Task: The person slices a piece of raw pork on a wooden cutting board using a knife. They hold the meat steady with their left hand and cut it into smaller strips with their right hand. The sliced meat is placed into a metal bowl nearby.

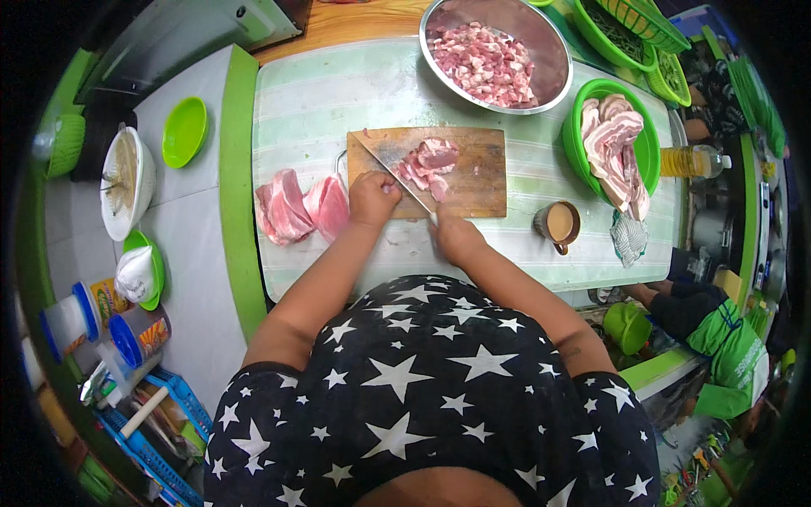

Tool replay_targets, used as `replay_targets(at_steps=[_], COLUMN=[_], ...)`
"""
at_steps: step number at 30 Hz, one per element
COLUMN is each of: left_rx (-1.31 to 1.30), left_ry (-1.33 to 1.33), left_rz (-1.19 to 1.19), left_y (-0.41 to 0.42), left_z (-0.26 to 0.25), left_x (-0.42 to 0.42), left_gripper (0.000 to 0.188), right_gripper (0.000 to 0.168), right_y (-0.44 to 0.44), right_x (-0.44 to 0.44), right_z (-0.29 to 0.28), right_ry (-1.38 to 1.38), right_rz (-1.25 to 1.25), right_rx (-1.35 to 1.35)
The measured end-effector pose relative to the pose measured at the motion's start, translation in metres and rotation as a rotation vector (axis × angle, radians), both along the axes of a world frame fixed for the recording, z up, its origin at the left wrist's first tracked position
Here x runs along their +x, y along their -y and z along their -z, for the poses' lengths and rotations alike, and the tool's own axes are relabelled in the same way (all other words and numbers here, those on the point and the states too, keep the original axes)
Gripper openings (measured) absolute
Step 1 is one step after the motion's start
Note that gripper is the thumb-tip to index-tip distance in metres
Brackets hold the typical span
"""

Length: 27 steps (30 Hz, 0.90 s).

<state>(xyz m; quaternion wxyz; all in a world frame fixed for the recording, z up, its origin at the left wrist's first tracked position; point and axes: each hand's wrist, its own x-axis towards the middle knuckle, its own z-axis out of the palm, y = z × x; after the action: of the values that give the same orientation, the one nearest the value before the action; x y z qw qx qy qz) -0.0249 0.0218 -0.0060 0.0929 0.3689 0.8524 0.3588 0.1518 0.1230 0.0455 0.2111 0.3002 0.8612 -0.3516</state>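
Note:
My right hand grips the pale handle of a kitchen knife. Its long blade slants to the far left across a wooden cutting board. On the board, right of the blade, lies a small heap of cut raw meat. My left hand is curled at the board's near left, close against the blade; whether anything is inside its fingers is hidden. Two large slabs of raw meat, an outer slab and an inner slab, rest on the table just left of that hand.
Beyond the board stands a steel bowl of diced meat. To the right are a green basin with pork belly strips, an oil bottle, a mug of milky drink and a striped cloth. Another person is at right.

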Motion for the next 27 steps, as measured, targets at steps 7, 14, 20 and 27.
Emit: replay_targets(at_steps=[7,14,20,27], left_rx=[0.030,0.040,0.133,0.020], left_ry=[0.013,-0.057,-0.129,-0.120], left_rz=[0.001,0.005,0.083,-0.058], left_y=[0.003,-0.002,0.010,0.016], left_z=[-0.001,-0.001,0.007,-0.004], left_x=[0.000,0.007,0.005,0.023], left_gripper=[0.013,0.008,0.017,0.024], right_gripper=[0.030,0.030,0.028,0.030], right_y=[0.002,0.003,0.002,0.000], right_x=[0.051,0.033,0.033,0.063], right_z=[-0.016,0.002,-0.010,-0.014], right_ry=[0.104,0.050,0.046,0.063], right_rz=[0.028,-0.001,0.019,0.020], right_rx=[-0.031,0.011,0.001,0.034])
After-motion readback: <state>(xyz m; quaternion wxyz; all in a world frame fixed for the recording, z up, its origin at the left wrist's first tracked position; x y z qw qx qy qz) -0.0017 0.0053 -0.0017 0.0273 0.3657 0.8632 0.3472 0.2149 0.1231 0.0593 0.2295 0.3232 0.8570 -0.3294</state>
